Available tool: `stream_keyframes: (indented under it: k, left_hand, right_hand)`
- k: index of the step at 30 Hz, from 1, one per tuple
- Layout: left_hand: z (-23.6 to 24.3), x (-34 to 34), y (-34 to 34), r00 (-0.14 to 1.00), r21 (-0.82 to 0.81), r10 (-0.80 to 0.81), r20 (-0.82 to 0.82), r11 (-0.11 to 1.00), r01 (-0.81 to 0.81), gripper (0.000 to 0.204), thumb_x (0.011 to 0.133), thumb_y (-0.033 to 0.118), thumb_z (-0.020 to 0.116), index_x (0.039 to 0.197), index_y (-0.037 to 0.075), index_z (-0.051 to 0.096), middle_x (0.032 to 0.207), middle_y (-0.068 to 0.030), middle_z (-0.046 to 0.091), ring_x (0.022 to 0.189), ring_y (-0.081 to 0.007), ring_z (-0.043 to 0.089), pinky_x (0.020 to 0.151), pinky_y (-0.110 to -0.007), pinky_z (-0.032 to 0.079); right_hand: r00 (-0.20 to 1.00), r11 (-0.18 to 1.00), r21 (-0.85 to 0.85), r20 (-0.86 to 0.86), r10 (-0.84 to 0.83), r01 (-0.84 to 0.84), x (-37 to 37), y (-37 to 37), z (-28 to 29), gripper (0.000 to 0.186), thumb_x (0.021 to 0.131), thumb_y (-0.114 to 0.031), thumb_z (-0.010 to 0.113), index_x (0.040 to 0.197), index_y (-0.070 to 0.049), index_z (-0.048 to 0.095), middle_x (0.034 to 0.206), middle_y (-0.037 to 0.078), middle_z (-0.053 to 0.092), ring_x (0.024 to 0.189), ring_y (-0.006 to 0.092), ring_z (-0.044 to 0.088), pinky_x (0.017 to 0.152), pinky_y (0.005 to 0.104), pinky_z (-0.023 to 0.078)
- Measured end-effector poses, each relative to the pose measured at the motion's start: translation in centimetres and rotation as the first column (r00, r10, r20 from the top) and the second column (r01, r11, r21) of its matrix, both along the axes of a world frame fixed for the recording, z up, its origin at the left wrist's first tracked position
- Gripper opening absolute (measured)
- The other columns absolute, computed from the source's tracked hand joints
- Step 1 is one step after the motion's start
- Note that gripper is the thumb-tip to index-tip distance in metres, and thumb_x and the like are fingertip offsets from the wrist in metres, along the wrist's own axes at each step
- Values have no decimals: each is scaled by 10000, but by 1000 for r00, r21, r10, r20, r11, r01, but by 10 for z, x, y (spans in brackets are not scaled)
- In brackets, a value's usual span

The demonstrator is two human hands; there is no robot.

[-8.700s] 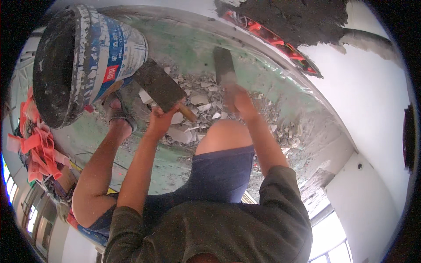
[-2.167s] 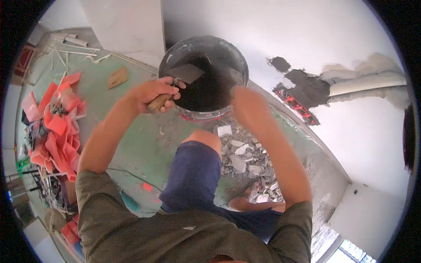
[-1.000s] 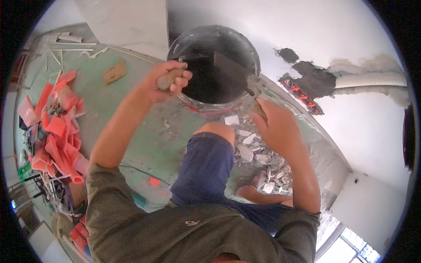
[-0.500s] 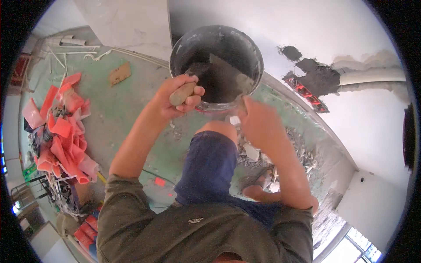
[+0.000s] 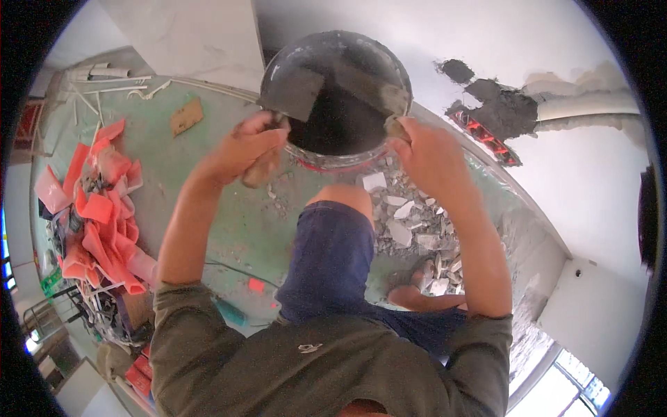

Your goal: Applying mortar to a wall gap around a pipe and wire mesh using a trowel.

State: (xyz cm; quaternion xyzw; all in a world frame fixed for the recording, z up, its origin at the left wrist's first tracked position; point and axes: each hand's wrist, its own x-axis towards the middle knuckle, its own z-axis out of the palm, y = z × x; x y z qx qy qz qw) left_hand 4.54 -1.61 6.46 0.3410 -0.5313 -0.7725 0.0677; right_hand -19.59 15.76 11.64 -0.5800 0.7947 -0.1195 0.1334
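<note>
My left hand (image 5: 240, 147) is closed round the light handle of a trowel (image 5: 297, 95), its flat grey blade over the left part of a black bucket (image 5: 340, 158). At the bucket's right rim my right hand (image 5: 432, 158) grips a second trowel (image 5: 372, 89). That blade, coated with grey material, slants across the inside of the bucket toward the back. Dark shadow hides most of the bucket's contents.
Broken rubble (image 5: 410, 226) lies right of my knee. Pink foam sheets (image 5: 104, 215) are heaped at the left, near a brown board scrap (image 5: 186, 117). On the white wall to the right are dark mortar patches (image 5: 507, 115) and a pipe (image 5: 587, 113).
My left hand has moved left and slightly down, swinging its trowel blade to the bucket's left side. My right hand has risen along the right rim, its trowel still in the bucket.
</note>
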Motion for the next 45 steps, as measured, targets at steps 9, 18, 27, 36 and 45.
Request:
stream_keyframes:
  k: [9, 18, 27, 36, 45]
  left_hand:
    - [-26, 5, -85, 891, -594, 380, 246, 786, -171, 268, 798, 241, 712, 856, 33, 554, 650, -4, 530, 513, -78, 485, 451, -251, 416]
    - [-76, -30, -118, 938, -625, 260, 230, 778, -62, 374, 736, 342, 766, 773, 54, 530, 692, -4, 535, 614, -113, 484, 570, -272, 410]
    - [-64, -73, -78, 952, -737, 269, 149, 672, -75, 270, 740, 218, 739, 740, 28, 547, 721, -48, 570, 670, -101, 506, 606, -296, 438]
    - [1, -109, 57, 969, -786, 45, 245, 594, 171, 307, 754, 246, 709, 752, -27, 567, 657, -90, 575, 645, -166, 545, 639, -315, 456]
    - [-10, -132, 74, 936, -940, -90, 342, -57, 338, 349, 714, 311, 726, 782, -17, 628, 708, -149, 625, 618, -179, 552, 580, -328, 435]
  right_hand:
    - [999, 995, 95, -15, -38, 39, -21, 15, -17, 366, 845, -280, 588, 1088, -8, 566, 903, 248, 635, 874, 407, 610, 773, 494, 481]
    - [984, 991, -103, 166, -71, 89, -24, 37, -35, 372, 850, -276, 597, 1114, -17, 559, 926, 228, 634, 888, 415, 599, 762, 477, 473]
    - [947, 974, 10, 232, -222, 226, -44, 75, -29, 307, 853, -251, 585, 1051, -16, 568, 920, 245, 621, 881, 433, 585, 747, 469, 465]
    - [995, 983, 183, 100, 8, -26, -74, 93, -79, 270, 858, -229, 511, 943, 6, 613, 928, 238, 632, 883, 425, 605, 780, 478, 500]
    - [979, 967, 174, 41, -198, 189, -64, 4, -231, 279, 808, -258, 558, 940, -48, 687, 1017, 177, 655, 954, 322, 636, 822, 420, 530]
